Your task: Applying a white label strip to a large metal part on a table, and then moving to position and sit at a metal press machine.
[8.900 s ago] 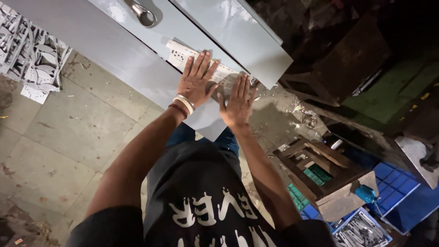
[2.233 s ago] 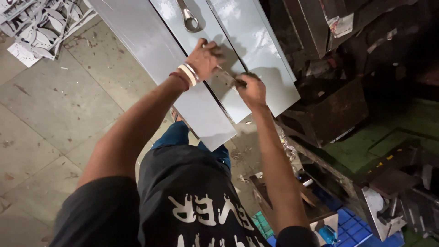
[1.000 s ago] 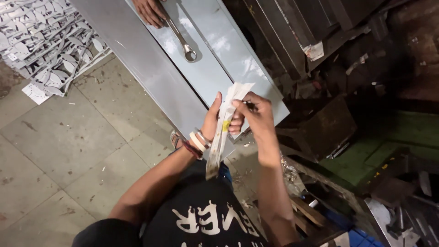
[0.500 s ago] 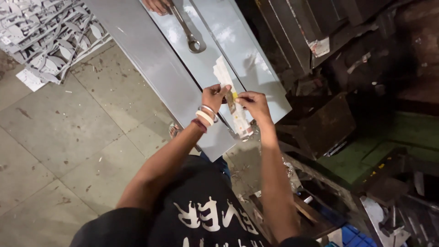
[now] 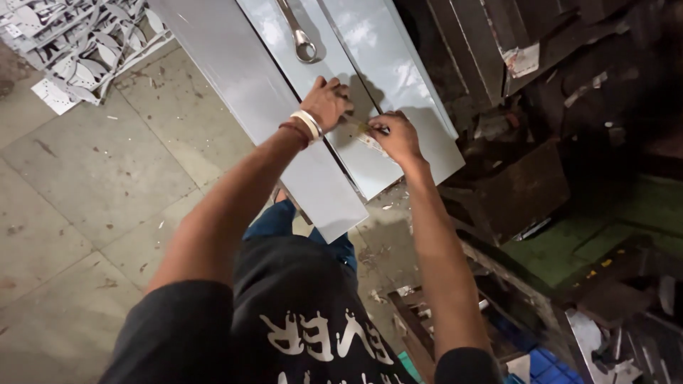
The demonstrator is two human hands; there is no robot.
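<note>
Left hand [image 5: 329, 102] presses flat, fingers spread, on the grey metal sheet [image 5: 370, 153]; right hand [image 5: 395, 135] pinches a pencil [image 5: 376, 130], marking apparently just under way.

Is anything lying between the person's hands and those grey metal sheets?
Nothing visible. The left hand presses flat on the grey sheets, and the right hand holds a small yellowish strip against them. The wrench lies farther up the sheet, apart from both hands.
</note>
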